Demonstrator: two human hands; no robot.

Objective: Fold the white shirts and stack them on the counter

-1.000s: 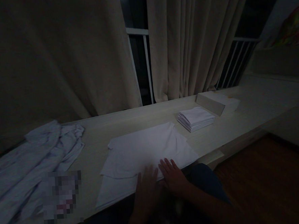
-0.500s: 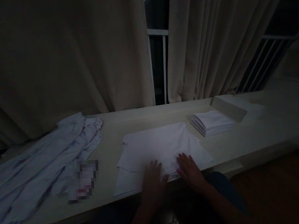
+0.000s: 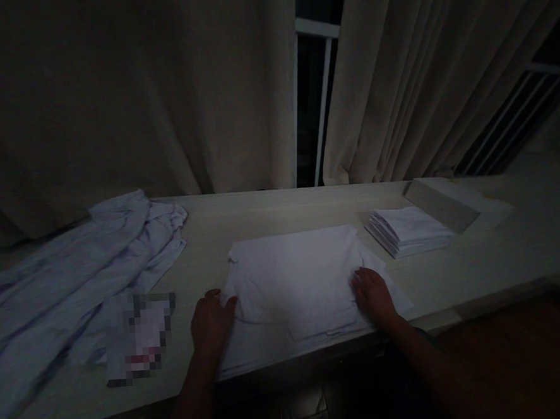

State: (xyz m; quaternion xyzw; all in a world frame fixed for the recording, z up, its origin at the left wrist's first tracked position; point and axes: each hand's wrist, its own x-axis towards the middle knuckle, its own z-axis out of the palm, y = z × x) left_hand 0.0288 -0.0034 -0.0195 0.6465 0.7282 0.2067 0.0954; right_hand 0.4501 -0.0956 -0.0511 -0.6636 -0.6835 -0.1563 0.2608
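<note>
A white garment [image 3: 294,278], folded into a wide flat shape, lies on the pale bench before me. Other white cloth layers [image 3: 255,347] show under its front and right edges. My left hand [image 3: 212,324] is at the garment's left edge, thumb and fingers closed around the fabric there. On the opposite side, the curled fingers of my right hand [image 3: 374,297] grip the right edge, where the cloth is slightly bunched. The fingertips of both hands are partly hidden and the light is dim.
A loose heap of white cloth [image 3: 75,279] covers the bench's left side, with a pixelated item [image 3: 143,338] beside it. At the right stand a neat folded white stack [image 3: 411,230] and a box-like piece [image 3: 443,206]. Curtains [image 3: 235,98] hang behind the bench [image 3: 260,201].
My hands have moved apart from the garment's front middle to its left and right edges, and their fingers have closed on it. The view has shifted slightly.
</note>
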